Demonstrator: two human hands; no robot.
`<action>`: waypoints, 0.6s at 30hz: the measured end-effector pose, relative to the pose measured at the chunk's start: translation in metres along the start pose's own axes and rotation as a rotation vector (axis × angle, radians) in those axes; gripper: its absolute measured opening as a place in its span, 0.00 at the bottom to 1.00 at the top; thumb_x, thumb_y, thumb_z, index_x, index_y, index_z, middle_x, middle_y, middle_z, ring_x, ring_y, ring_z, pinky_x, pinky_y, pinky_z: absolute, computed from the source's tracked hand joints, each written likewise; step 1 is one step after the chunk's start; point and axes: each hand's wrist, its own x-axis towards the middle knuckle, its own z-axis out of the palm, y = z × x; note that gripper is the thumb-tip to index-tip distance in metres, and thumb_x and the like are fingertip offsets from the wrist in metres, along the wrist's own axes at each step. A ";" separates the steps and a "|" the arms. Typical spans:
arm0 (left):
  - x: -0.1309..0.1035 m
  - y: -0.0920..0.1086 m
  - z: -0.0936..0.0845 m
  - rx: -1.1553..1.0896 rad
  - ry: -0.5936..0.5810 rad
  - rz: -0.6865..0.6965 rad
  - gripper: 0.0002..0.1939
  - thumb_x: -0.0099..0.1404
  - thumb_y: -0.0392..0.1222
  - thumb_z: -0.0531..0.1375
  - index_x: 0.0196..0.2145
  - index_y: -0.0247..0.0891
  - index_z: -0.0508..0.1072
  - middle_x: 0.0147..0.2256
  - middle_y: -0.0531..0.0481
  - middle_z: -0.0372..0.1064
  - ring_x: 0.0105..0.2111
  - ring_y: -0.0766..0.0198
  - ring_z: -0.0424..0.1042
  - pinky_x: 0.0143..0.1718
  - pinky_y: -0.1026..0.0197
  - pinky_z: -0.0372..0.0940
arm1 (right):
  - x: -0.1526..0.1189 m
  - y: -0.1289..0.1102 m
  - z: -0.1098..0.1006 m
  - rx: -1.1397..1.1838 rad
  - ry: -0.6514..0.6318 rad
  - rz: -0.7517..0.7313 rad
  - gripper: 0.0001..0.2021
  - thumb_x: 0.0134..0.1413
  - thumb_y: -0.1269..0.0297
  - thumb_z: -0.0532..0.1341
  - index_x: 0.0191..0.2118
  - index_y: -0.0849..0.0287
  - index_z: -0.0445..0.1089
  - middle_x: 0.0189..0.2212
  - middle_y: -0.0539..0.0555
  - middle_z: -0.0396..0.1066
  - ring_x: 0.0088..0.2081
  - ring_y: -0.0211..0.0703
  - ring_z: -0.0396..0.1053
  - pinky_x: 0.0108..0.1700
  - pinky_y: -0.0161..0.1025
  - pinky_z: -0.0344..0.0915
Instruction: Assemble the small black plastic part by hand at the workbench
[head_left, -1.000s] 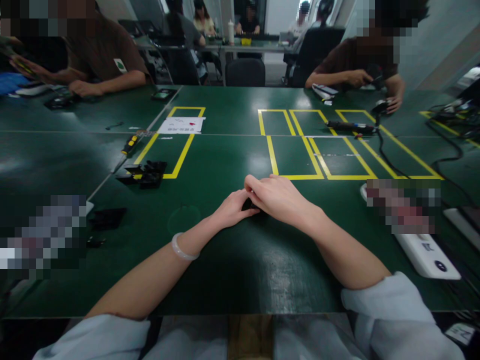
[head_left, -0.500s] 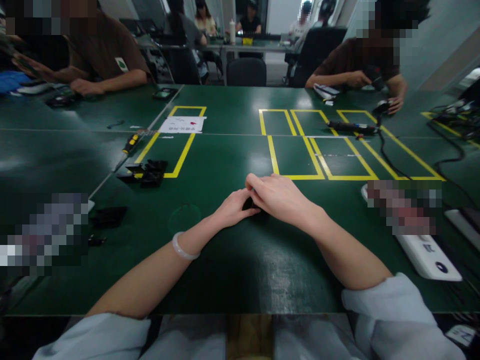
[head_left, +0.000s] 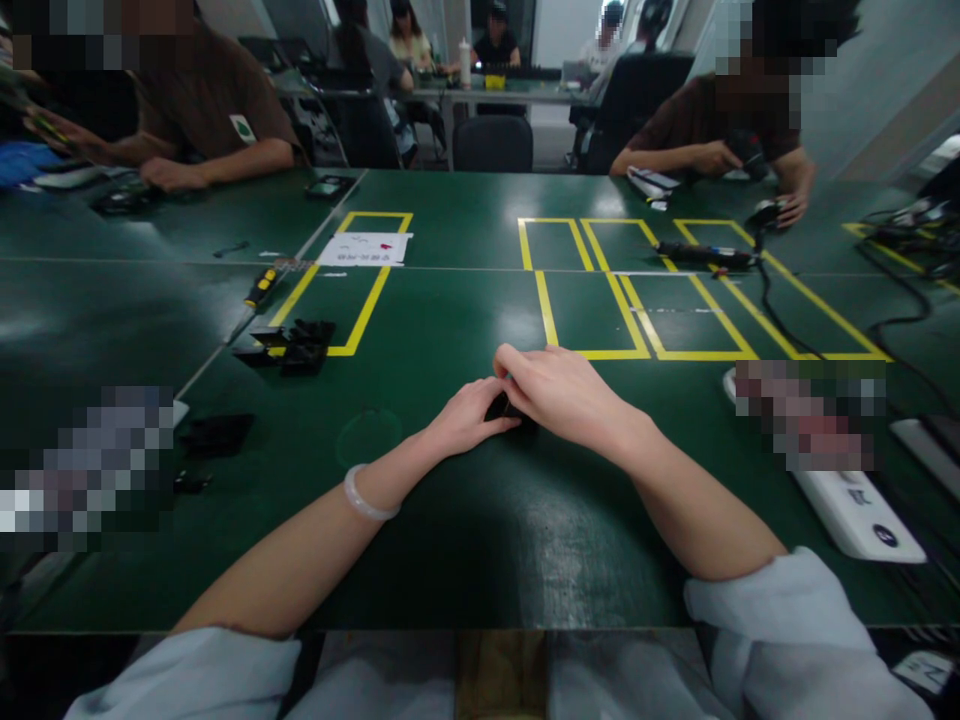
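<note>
Both hands meet over the green table [head_left: 450, 560], close in front of me. A small black part [head_left: 498, 406] shows between them, mostly hidden by fingers, so its kind is unclear. My left hand [head_left: 471, 416], with a pale bangle on the wrist, grips it between thumb and fingers. Curled over it from above is my right hand [head_left: 562, 396], its fingertips pressed together near my left fingers. To the left lie several black plastic pieces [head_left: 304, 345], a flat black piece [head_left: 217, 433] and a smaller black piece [head_left: 193, 482].
A yellow-black screwdriver [head_left: 262, 287] and a paper label [head_left: 365, 249] lie farther left. Yellow tape rectangles mark the table. A black tool [head_left: 705, 256] with a cable and a white device [head_left: 862, 515] lie right. Two people sit across, their hands apart from mine.
My right hand has shifted very slightly at the fingertips, over the black part. My left hand keeps its place.
</note>
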 end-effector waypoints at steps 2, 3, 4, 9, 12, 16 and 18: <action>0.000 0.000 0.000 0.005 0.003 0.002 0.20 0.68 0.54 0.62 0.49 0.37 0.70 0.50 0.40 0.73 0.50 0.45 0.73 0.53 0.45 0.67 | -0.001 0.000 -0.001 0.019 0.006 -0.004 0.09 0.69 0.67 0.51 0.48 0.60 0.66 0.37 0.54 0.78 0.35 0.44 0.75 0.33 0.39 0.50; 0.000 0.000 0.000 0.003 -0.001 -0.002 0.20 0.68 0.55 0.62 0.49 0.37 0.71 0.49 0.40 0.73 0.50 0.46 0.73 0.53 0.45 0.68 | -0.001 0.000 -0.002 0.021 0.004 -0.005 0.09 0.70 0.67 0.51 0.47 0.59 0.66 0.37 0.54 0.78 0.35 0.44 0.75 0.33 0.39 0.50; 0.000 -0.001 0.001 0.000 -0.006 -0.006 0.19 0.68 0.55 0.62 0.47 0.38 0.71 0.48 0.41 0.74 0.49 0.46 0.73 0.52 0.46 0.68 | -0.001 -0.001 -0.002 0.016 -0.001 -0.004 0.09 0.71 0.65 0.50 0.47 0.59 0.66 0.37 0.54 0.79 0.35 0.44 0.75 0.34 0.39 0.50; -0.001 -0.001 0.001 -0.014 -0.015 -0.014 0.16 0.68 0.55 0.62 0.42 0.39 0.73 0.45 0.44 0.75 0.48 0.47 0.74 0.51 0.47 0.69 | 0.002 0.000 -0.001 -0.041 -0.037 0.014 0.13 0.73 0.58 0.50 0.44 0.59 0.68 0.31 0.55 0.79 0.33 0.47 0.75 0.38 0.40 0.53; 0.000 0.000 0.000 0.000 -0.012 -0.027 0.16 0.68 0.54 0.63 0.43 0.39 0.73 0.46 0.43 0.75 0.48 0.46 0.74 0.51 0.46 0.69 | 0.003 0.001 0.000 -0.037 -0.033 0.024 0.12 0.73 0.59 0.50 0.44 0.59 0.68 0.31 0.56 0.79 0.33 0.47 0.75 0.39 0.41 0.53; 0.000 0.001 -0.001 0.010 -0.010 -0.039 0.16 0.67 0.54 0.63 0.44 0.39 0.73 0.44 0.43 0.75 0.46 0.46 0.74 0.49 0.47 0.69 | 0.002 0.001 0.000 0.013 -0.014 0.016 0.09 0.72 0.63 0.51 0.46 0.59 0.67 0.35 0.54 0.79 0.35 0.45 0.75 0.38 0.39 0.52; 0.000 0.001 -0.001 0.011 -0.007 -0.038 0.16 0.67 0.54 0.63 0.44 0.39 0.73 0.44 0.43 0.75 0.46 0.46 0.74 0.49 0.47 0.69 | 0.002 0.001 0.000 0.017 -0.010 0.012 0.09 0.72 0.62 0.52 0.46 0.59 0.67 0.35 0.54 0.79 0.35 0.45 0.76 0.37 0.39 0.52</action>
